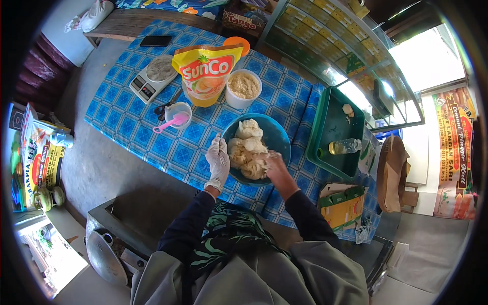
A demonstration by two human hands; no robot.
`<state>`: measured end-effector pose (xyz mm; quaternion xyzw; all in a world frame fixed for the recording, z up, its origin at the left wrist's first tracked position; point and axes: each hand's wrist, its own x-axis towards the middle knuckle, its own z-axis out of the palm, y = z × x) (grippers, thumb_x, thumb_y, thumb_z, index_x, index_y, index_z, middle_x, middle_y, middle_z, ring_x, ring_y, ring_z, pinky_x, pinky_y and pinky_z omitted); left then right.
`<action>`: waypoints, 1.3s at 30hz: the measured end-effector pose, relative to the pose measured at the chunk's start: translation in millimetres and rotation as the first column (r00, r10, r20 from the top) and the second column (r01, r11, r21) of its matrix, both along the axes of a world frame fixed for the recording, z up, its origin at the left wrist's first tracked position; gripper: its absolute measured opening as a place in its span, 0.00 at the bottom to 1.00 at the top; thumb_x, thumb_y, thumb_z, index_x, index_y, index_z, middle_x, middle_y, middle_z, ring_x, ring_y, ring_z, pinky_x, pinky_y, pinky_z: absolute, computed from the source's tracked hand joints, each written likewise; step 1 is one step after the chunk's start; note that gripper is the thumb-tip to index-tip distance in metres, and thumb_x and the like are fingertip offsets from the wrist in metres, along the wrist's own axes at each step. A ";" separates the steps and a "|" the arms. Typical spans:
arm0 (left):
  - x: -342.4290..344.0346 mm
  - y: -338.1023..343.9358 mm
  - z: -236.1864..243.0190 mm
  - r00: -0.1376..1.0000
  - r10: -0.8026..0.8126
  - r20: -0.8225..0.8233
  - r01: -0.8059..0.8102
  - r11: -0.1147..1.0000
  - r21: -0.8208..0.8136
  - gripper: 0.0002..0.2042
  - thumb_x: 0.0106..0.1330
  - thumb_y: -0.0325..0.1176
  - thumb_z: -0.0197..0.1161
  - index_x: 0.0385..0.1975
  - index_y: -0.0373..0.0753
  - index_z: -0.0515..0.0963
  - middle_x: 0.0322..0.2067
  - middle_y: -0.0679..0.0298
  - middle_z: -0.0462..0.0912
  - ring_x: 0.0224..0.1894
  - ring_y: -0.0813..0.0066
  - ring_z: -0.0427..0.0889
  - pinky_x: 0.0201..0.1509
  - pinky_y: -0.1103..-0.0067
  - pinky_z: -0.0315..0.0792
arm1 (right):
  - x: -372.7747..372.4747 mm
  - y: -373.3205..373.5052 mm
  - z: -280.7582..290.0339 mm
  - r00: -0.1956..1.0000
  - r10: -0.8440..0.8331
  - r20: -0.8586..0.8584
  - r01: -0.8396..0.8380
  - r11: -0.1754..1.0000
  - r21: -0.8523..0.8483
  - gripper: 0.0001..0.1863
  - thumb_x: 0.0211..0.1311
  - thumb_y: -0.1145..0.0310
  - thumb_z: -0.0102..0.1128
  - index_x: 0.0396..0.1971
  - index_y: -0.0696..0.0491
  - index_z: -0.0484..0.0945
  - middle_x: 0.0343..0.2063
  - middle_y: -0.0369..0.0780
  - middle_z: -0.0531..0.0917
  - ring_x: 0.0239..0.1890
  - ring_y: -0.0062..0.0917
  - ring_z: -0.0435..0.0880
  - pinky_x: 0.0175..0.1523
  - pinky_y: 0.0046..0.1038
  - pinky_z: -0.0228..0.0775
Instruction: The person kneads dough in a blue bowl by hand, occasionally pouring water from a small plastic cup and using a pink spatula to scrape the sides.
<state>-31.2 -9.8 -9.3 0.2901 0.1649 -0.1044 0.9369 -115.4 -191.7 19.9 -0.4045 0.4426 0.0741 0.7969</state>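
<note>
A round blue bowl (285, 138) near the table's front holds pale, lumpy dough (247, 151). At the bowl's left rim is my left hand (218, 161) in a thin whitish glove, its fingers held together along the side and gripping the edge. My right hand (277, 170) reaches over the right rim to the dough. Motion smears its fingers, so their grip cannot be made out. Just behind the bowl stands a white tub (244, 89) of crumbly beige filling. To its left are a yellow and red pouch (206, 76) and a small white cup (179, 109) with a pink scoop (173, 122).
A kitchen scale (154, 76) and a dark phone (156, 40) lie at the far left of the blue checked tablecloth (127, 119). On the right, a green tray (325, 129) holds a glass jar (345, 147) of yellowish liquid. A cardboard box (341, 206) sits nearer me.
</note>
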 end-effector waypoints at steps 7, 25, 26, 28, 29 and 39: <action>5.3 -0.2 6.5 0.993 -0.117 0.026 0.098 0.921 0.377 0.13 0.75 0.25 0.48 0.53 0.23 0.70 0.47 0.63 0.72 0.46 0.85 0.68 0.54 0.93 0.65 | -21.7 16.1 85.0 0.603 0.797 0.041 -0.296 0.271 -0.916 0.26 0.48 0.78 0.65 0.52 0.61 0.75 0.47 0.45 0.81 0.53 0.41 0.77 0.58 0.35 0.72; 1.1 -2.1 -2.0 0.987 -0.069 0.146 -0.016 0.857 0.515 0.13 0.73 0.25 0.52 0.51 0.24 0.75 0.48 0.60 0.77 0.45 0.82 0.74 0.53 0.88 0.70 | 53.9 69.4 -13.1 0.162 0.821 -0.548 0.079 -0.564 -0.822 0.21 0.55 0.65 0.56 0.50 0.53 0.76 0.50 0.45 0.76 0.62 0.42 0.66 0.69 0.51 0.46; 1.5 -1.9 -1.0 0.981 -0.090 0.169 -0.022 0.823 0.568 0.13 0.73 0.25 0.52 0.51 0.24 0.75 0.46 0.60 0.77 0.44 0.82 0.73 0.52 0.88 0.70 | 55.7 68.9 -12.8 0.134 0.820 -0.556 -0.020 -0.558 -0.829 0.20 0.54 0.64 0.57 0.47 0.53 0.77 0.49 0.45 0.77 0.60 0.42 0.68 0.68 0.50 0.47; 3.2 -2.2 1.9 0.989 -0.066 0.131 -0.007 0.870 0.492 0.13 0.73 0.25 0.51 0.51 0.25 0.75 0.44 0.61 0.78 0.42 0.83 0.73 0.49 0.89 0.69 | 55.2 68.4 -7.6 0.046 0.818 -0.574 -0.216 -0.553 -0.805 0.16 0.53 0.64 0.58 0.42 0.53 0.79 0.45 0.45 0.78 0.56 0.42 0.72 0.67 0.49 0.50; 4.4 -1.9 3.8 0.999 -0.016 0.031 0.007 0.961 0.278 0.13 0.73 0.25 0.51 0.51 0.25 0.75 0.42 0.62 0.79 0.41 0.83 0.72 0.48 0.89 0.68 | 51.7 64.4 -1.8 -0.010 0.813 -0.582 -0.310 -0.556 -0.771 0.15 0.52 0.64 0.58 0.39 0.53 0.80 0.43 0.45 0.79 0.53 0.42 0.74 0.65 0.48 0.52; 2.6 4.8 3.4 0.938 -0.309 0.157 0.032 0.527 0.849 0.14 0.74 0.27 0.51 0.53 0.26 0.74 0.47 0.59 0.79 0.41 0.82 0.72 0.49 0.88 0.67 | 0.7 -35.5 55.2 0.380 0.912 -0.152 -0.315 -0.027 -0.949 0.29 0.51 0.51 0.68 0.47 0.56 0.77 0.47 0.45 0.78 0.55 0.42 0.73 0.65 0.44 0.55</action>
